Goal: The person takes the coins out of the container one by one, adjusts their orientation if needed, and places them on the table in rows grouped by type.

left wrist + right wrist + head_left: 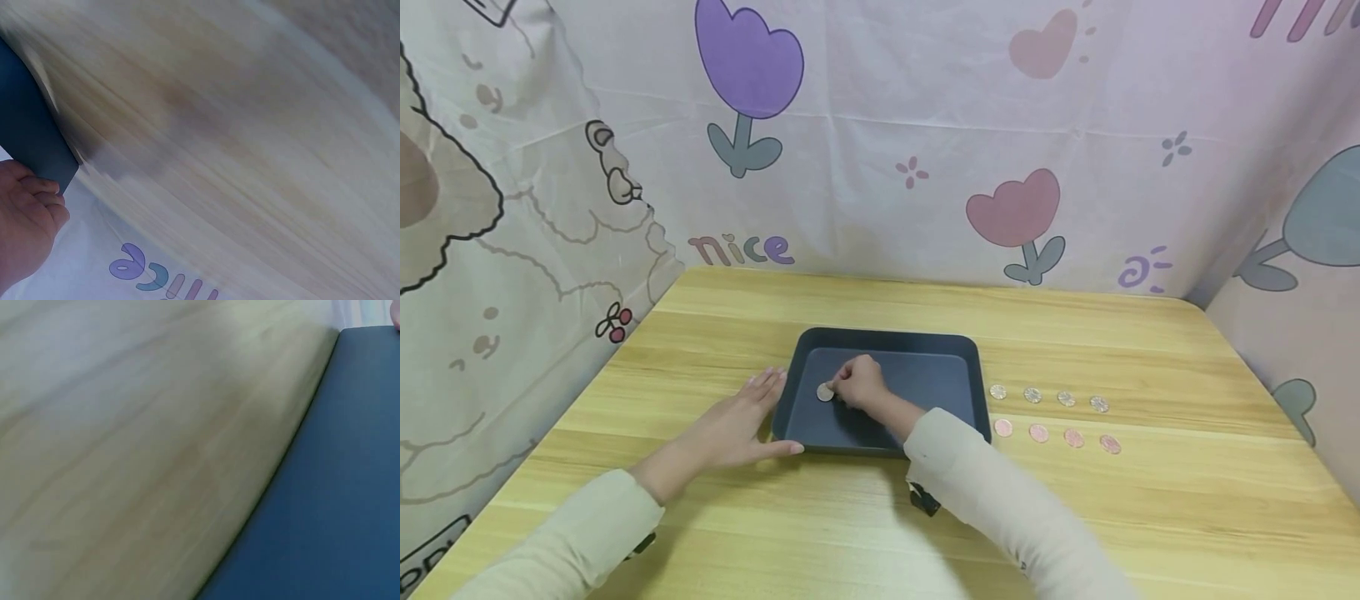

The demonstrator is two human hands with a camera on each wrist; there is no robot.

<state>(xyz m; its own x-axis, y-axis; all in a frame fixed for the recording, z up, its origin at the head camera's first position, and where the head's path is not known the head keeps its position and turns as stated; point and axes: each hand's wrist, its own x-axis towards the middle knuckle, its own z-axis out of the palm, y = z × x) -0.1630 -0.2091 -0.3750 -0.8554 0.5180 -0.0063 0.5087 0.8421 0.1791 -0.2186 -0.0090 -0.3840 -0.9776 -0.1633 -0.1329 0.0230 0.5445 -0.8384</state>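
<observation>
A dark rectangular tray [928,387] lies on the wooden table. Inside its left part, my right hand [861,383] pinches a silver coin [824,392] by its right edge, the coin's face showing close over the tray's floor. My left hand [737,429] rests against the tray's left side with straight fingers, its thumb stretched along the near left corner. In the left wrist view, the left hand's fingers [47,190] touch the tray wall [31,119]. The right wrist view shows mostly the tray's outer wall [325,475], with only a sliver of a hand at its top right corner.
To the right of the tray, a row of several silver coins [1032,396] lies on the table [1187,500]. Nearer to me is a parallel row of several pinkish copper coins [1038,433]. A printed cloth [880,100] hangs behind the table and along both sides.
</observation>
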